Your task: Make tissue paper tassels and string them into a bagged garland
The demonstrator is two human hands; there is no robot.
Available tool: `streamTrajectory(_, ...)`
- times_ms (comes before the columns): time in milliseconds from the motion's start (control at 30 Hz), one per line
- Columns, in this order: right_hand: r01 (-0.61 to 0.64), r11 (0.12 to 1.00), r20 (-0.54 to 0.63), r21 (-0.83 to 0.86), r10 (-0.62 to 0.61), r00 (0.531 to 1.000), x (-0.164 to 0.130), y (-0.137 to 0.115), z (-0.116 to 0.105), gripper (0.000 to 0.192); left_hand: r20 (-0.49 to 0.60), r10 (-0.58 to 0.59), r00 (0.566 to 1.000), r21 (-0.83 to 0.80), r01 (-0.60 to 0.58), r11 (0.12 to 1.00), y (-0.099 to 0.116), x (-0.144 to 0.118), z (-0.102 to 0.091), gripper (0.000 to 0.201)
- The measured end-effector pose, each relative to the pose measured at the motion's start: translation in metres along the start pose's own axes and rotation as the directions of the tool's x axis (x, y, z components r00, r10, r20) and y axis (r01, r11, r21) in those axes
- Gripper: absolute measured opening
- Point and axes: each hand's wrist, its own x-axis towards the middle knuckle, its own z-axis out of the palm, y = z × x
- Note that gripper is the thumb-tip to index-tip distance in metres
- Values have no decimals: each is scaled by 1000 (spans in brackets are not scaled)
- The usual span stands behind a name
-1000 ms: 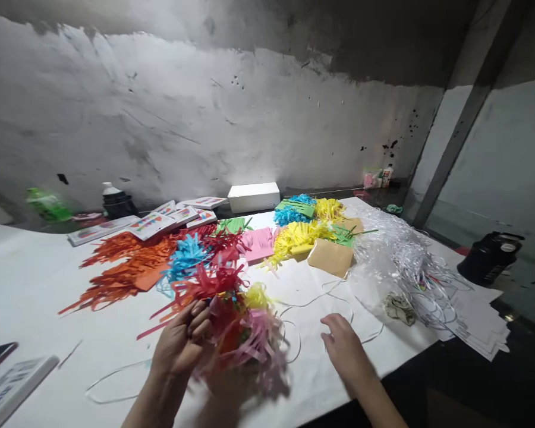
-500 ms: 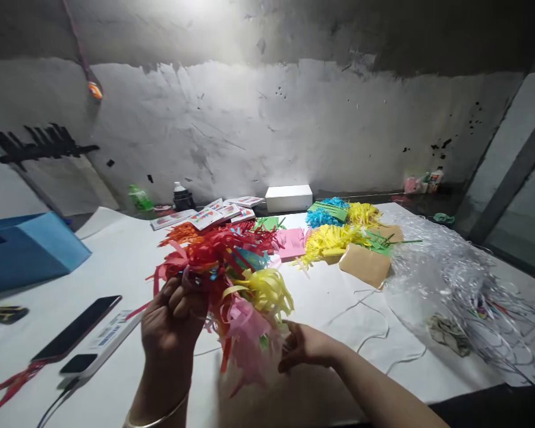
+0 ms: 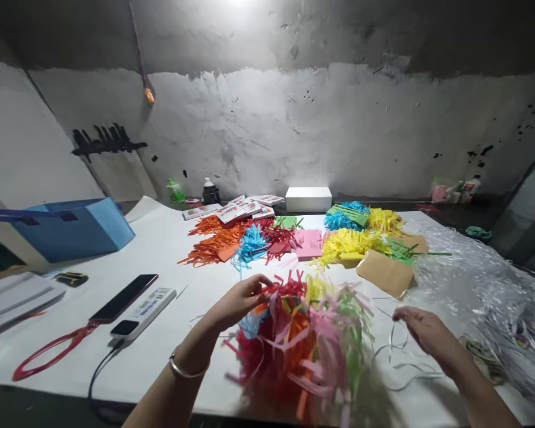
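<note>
White paper covered the worktop (image 3: 169, 249), under a grey wall. Her left hand (image 3: 241, 300) pinched the top of a paper bunch (image 3: 303, 345), a fluffy ball of cut strips near the front edge. It looked light, soft and easy to crush, best held at its tied middle. Her right hand (image 3: 423, 333) lay loose on a white string (image 3: 396, 356), grasping nothing.

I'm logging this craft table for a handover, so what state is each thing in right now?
Left hand: gripping the multicoloured fringe bundle, which is lifted and blurred.
Right hand: open, fingertips at the white string.
Phone: flat, screen dark.
Blue box: on the table, top open.
Brown envelope: lying flat.
Cut paper piles: spread loose.
</note>
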Motion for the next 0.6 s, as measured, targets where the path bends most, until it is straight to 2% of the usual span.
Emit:
streamTrajectory(67, 35, 996, 95, -76, -28, 995, -19, 12, -2, 40, 94, -35, 995, 75, 28, 997, 1, -3, -4, 24)
streamTrajectory(100, 96, 992, 122, -80, -86, 989, -29, 16, -3, 45, 138, -53, 989, 107, 39, 994, 1, -5, -6, 26)
streamTrajectory(133, 159, 986, 124, -54, -151, 981, -37, 19, -4, 53, 175, -68, 982, 136, 44, 990, 1, -6, -7, 28)
streamTrajectory(200, 228, 973, 43, 35, -229, 972, -43, 19, -7, 63, 220, -80, 972, 192, 38, 981, 0, -7, -6, 29)
streamTrajectory(233, 196, 980, 18, 31, -196, 980, -40, 16, -9, 63, 224, -77, 972, 219, 27, 975, -1, -8, -5, 29)
streamTrajectory(333, 93, 994, 69, -63, -88, 994, -23, 2, -11, 47, 184, -32, 982, 292, -24, 956, -2, -9, 0, 29)
streamTrajectory(467, 78, 997, -20, -6, -78, 997, -15, -9, -17, 43, 131, 85, 988, 344, -125, 931, -3, -14, 1, 27)
streamTrajectory(600, 83, 996, 6, -14, -83, 997, -22, -10, -23, 45, 136, 194, 971, 382, -232, 895, -8, -18, 1, 18)
